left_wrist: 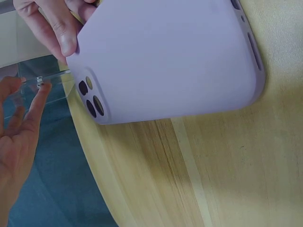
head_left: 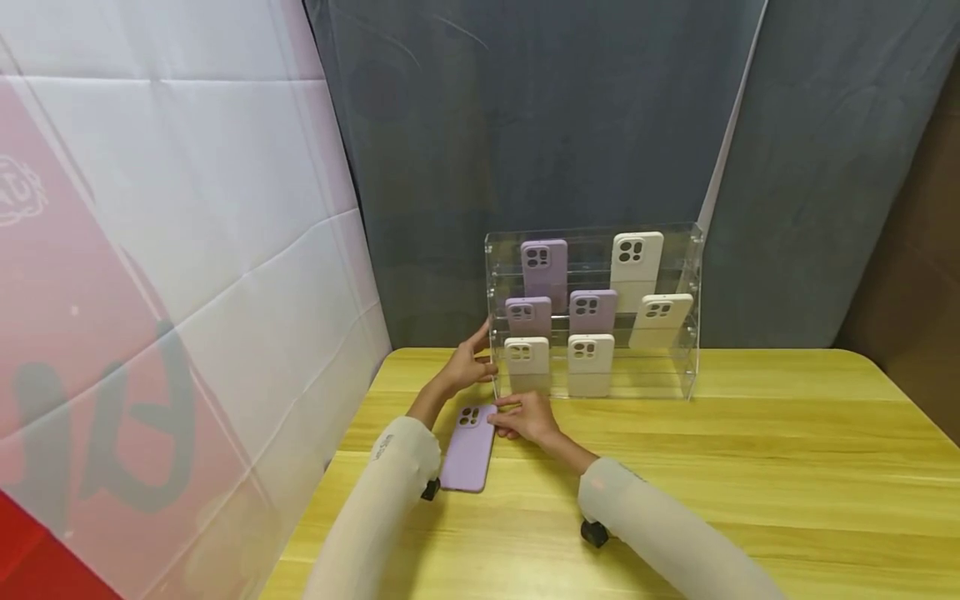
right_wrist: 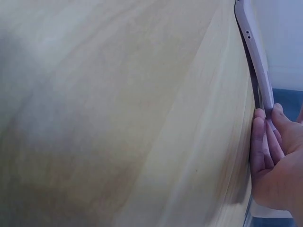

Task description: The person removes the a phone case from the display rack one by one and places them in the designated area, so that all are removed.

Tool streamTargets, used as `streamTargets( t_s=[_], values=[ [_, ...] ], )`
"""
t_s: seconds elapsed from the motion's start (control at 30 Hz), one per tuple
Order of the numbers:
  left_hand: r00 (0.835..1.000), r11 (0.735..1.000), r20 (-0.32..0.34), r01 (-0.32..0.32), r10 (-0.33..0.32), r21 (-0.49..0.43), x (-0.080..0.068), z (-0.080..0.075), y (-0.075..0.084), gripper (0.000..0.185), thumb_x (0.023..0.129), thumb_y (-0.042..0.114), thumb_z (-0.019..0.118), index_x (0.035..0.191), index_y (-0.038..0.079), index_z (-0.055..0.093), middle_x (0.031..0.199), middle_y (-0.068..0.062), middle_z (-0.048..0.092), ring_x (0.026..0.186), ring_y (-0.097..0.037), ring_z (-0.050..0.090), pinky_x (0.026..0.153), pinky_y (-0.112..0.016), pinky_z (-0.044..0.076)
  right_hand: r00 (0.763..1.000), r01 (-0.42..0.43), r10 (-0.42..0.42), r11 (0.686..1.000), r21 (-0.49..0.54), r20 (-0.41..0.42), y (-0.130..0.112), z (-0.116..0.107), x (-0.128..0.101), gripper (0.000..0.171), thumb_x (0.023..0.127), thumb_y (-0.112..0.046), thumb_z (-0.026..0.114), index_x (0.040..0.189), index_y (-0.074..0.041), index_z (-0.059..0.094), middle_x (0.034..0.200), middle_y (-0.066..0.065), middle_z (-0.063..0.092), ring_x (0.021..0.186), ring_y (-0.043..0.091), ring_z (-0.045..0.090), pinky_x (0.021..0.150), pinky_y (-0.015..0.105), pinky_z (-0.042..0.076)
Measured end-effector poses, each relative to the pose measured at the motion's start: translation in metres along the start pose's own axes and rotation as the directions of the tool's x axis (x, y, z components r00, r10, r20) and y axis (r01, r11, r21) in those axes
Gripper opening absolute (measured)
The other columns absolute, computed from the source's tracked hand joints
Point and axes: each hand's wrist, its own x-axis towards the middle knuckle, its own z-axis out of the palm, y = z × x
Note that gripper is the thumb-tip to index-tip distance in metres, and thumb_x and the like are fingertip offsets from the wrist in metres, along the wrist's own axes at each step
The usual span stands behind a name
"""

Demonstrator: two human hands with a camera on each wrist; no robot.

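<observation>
A lilac phone case (head_left: 468, 450) lies back-up on the yellow wooden table (head_left: 750, 467), near its left edge. My right hand (head_left: 519, 417) pinches the case's camera end; in the right wrist view its fingers (right_wrist: 265, 142) sit along the case's thin edge (right_wrist: 258, 66). The left wrist view shows the case (left_wrist: 165, 61) close up, with the right hand's fingers (left_wrist: 52, 26) at its corner. My left hand (head_left: 474, 360) is spread with straight fingers, touching the left front corner of a clear acrylic stand (head_left: 585, 237). Those fingers (left_wrist: 35, 106) meet the stand's edge (left_wrist: 52, 78).
The stepped stand holds several lilac and cream phone cases upright, such as a lilac one (head_left: 544, 267) and a cream one (head_left: 637, 262). A grey cloth backdrop (head_left: 525, 125) hangs behind it, and a white and red banner (head_left: 150, 292) stands along the table's left side.
</observation>
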Motion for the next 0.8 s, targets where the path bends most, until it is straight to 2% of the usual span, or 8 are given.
streamTargets(
  t_s=[0.2, 0.47, 0.6, 0.8],
  values=[
    [1.0, 1.0, 0.009, -0.011, 0.011, -0.006, -0.0008, -0.0002, -0.0004, 0.099, 0.094, -0.015, 0.06, 0.168, 0.028, 0.011, 0.163, -0.03, 0.031, 0.14, -0.05, 0.045, 0.092, -0.05, 0.06, 1.0, 0.012, -0.012, 1.0, 0.019, -0.013, 0.004, -0.0003, 0.0003, 0.026, 0.089, -0.002, 0.081, 0.111, 0.01, 0.076, 0.078, 0.021, 0.076, 0.058, 0.02, 0.074, 0.051, 0.026, 0.059],
    [1.0, 1.0, 0.008, -0.005, 0.005, -0.01, -0.0001, 0.0004, -0.0005, 0.1, 0.094, -0.015, 0.06, 0.168, 0.029, 0.011, 0.164, -0.029, 0.031, 0.139, -0.049, 0.047, 0.092, -0.051, 0.06, 1.0, -0.021, 0.022, 0.998, 0.057, -0.01, 0.0052, -0.0018, -0.0003, 0.022, 0.089, 0.0, 0.08, 0.107, 0.011, 0.076, 0.078, 0.023, 0.075, 0.055, 0.014, 0.072, 0.052, 0.024, 0.059],
    [1.0, 1.0, 0.008, -0.004, 0.004, -0.006, -0.0001, 0.0004, -0.0004, 0.102, 0.093, -0.016, 0.06, 0.168, 0.031, 0.011, 0.163, -0.029, 0.031, 0.139, -0.049, 0.047, 0.092, -0.052, 0.06, 1.0, -0.011, 0.011, 0.998, 0.065, -0.001, 0.0042, -0.0023, -0.0016, 0.023, 0.089, 0.002, 0.08, 0.109, 0.012, 0.075, 0.079, 0.024, 0.075, 0.058, 0.017, 0.073, 0.053, 0.026, 0.06],
    [1.0, 1.0, 0.002, 0.007, -0.007, 0.002, -0.0008, 0.0001, -0.0005, 0.102, 0.093, -0.015, 0.061, 0.168, 0.032, 0.011, 0.164, -0.029, 0.03, 0.14, -0.049, 0.045, 0.09, -0.046, 0.061, 1.0, -0.002, 0.001, 0.998, 0.065, 0.011, 0.0023, -0.0045, -0.0033, 0.026, 0.089, 0.0, 0.08, 0.111, 0.012, 0.075, 0.083, 0.025, 0.076, 0.067, 0.03, 0.077, 0.058, 0.033, 0.063]
  ],
)
